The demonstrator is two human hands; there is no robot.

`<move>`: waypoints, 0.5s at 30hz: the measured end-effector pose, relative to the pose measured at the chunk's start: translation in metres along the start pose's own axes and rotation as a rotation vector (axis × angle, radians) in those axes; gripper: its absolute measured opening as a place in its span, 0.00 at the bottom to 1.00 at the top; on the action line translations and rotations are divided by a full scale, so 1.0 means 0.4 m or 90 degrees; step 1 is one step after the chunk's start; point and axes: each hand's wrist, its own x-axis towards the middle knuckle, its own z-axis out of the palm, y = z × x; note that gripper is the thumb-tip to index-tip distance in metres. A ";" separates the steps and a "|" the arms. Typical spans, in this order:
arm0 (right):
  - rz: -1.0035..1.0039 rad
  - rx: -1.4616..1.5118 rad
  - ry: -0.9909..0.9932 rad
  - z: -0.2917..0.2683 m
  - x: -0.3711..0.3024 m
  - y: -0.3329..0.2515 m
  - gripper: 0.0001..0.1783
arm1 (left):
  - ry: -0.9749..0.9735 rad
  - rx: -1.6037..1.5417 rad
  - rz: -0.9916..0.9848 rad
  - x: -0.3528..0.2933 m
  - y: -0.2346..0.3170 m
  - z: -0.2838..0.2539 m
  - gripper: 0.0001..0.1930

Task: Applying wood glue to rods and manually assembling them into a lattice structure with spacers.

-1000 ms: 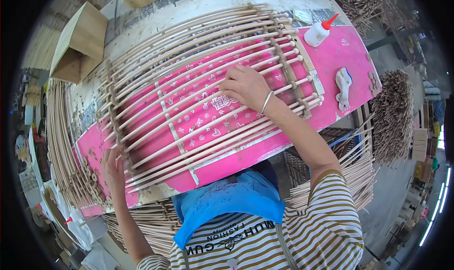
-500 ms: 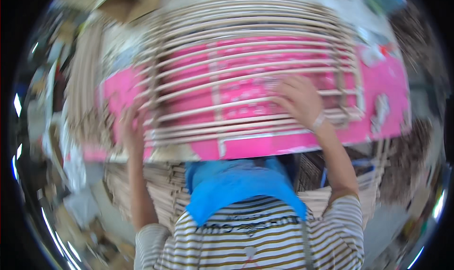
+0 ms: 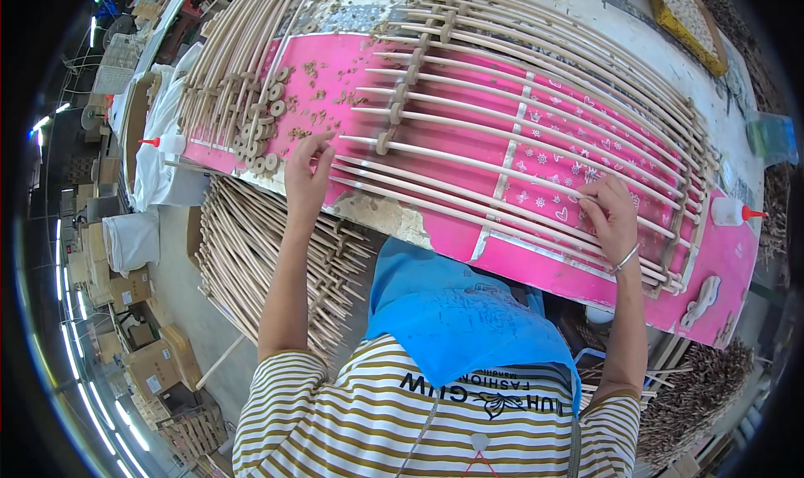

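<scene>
Across the table lies a rack of pale wooden rods, running through a knobbly brown crosspiece near their left ends and a second crosspiece at the right. My left hand is at the left end of one near rod, thumb and forefinger bent around its tip. Farther right along the near rods, my right hand pinches a rod with its fingertips. Several small wooden rings lie left of my left hand, beside a second bundle of rods.
A pink patterned sheet covers part of the table. White glue bottles with red tips stand at the left and right. At the right lies a white bundle. More assembled rods are stacked below the table's left edge.
My view has turned, so the rack now slants down to the right. My left hand has come to a rod's end, and the right hand has closed its fingers on a rod.
</scene>
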 end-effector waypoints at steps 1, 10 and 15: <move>0.000 0.007 0.010 0.001 0.004 0.002 0.07 | 0.023 -0.013 -0.008 0.000 -0.005 0.000 0.13; 0.038 -0.015 0.022 0.002 0.019 0.001 0.08 | 0.037 -0.017 -0.023 -0.020 -0.030 -0.013 0.13; 0.063 -0.014 0.024 -0.014 -0.028 -0.089 0.09 | 0.128 0.057 -0.025 -0.017 -0.114 -0.077 0.13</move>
